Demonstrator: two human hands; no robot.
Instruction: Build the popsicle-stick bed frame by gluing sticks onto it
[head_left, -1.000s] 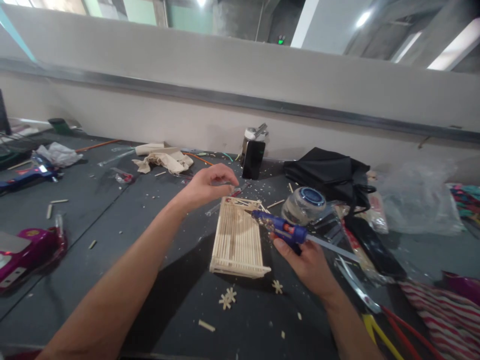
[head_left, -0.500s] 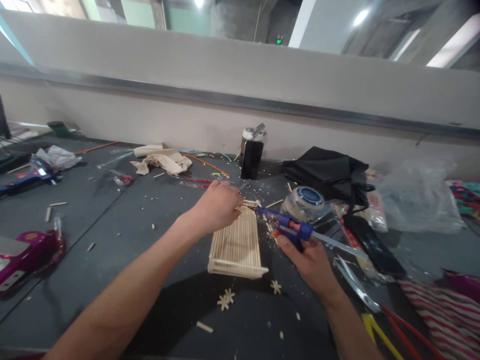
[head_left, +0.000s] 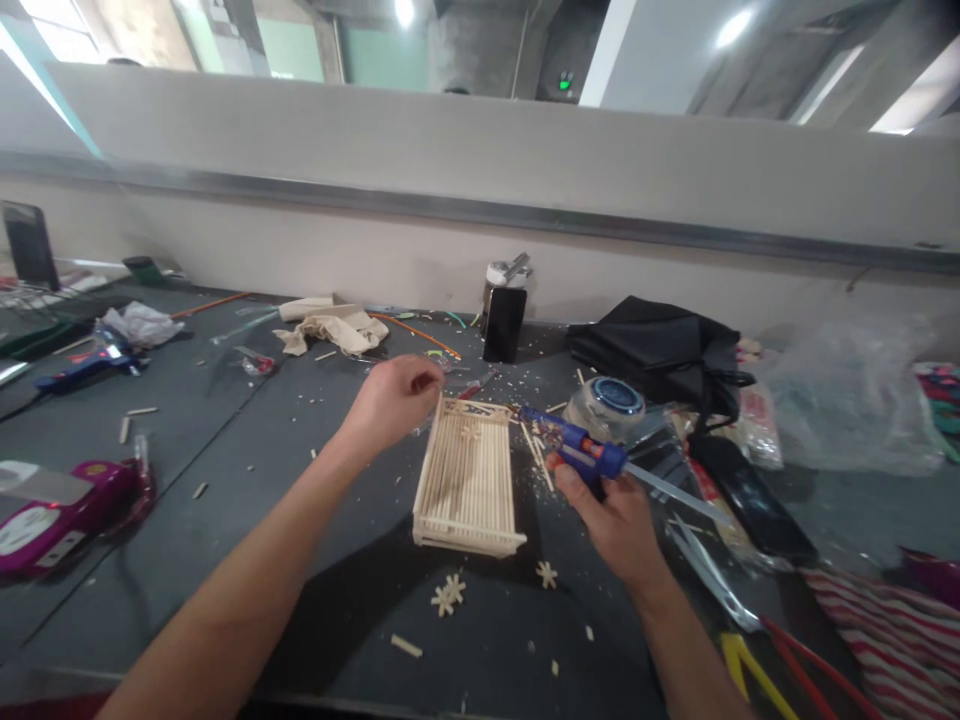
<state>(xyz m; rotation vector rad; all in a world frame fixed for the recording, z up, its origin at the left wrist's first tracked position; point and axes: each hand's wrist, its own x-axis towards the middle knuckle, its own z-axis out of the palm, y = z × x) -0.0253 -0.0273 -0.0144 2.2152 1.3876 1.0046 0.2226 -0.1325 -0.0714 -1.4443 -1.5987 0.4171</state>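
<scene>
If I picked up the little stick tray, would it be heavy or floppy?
The stick tray would probably feel light, since it's made of thin sticks. It likely wouldn't flop much, because the sticks lie side by side with rails across the ends. The near rail might snap if tugged, as it looks thin and pokes out on the right.

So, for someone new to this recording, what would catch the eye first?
Probably the pale wooden-stick frame, bright against the dark tabletop in the middle of the view. Just right of it, the right hand grips a blue glue gun, nozzle toward the frame's far right corner, while the left hand is by the far left corner. A magenta device stands out at the left edge.
</scene>
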